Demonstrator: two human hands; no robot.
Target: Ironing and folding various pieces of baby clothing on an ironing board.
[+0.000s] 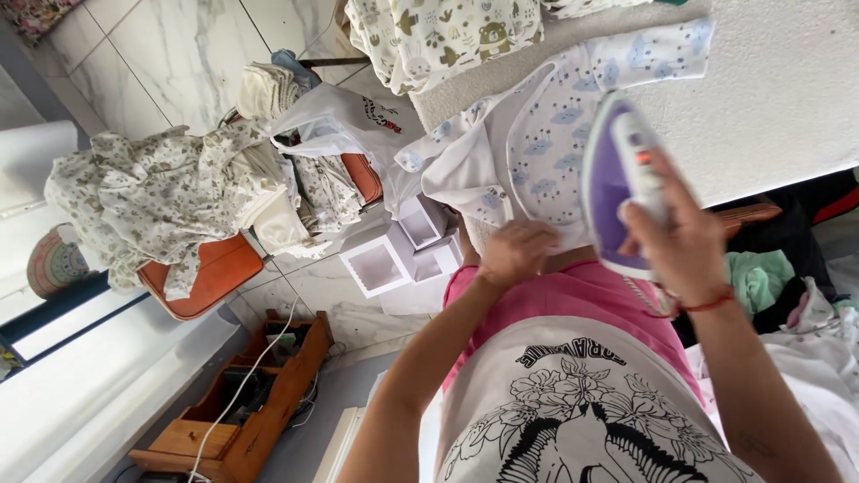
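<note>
— Gripping anything, that right hand [684,237]?

— Yes, its fingers are wrapped tight round the handle of the purple and white iron [617,183], which sits on the baby garment [537,152] with blue clouds.

— And the left hand [516,253]?

— Curled loosely, pressing the garment's near edge flat, just beside the iron. The garment lies on the white ironing board [778,89], the iron over its middle.

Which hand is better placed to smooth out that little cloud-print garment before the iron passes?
Probably the left hand: it is free and already rests on the near edge of the cloud-print garment, while the right hand has its grip around the purple iron.
</note>
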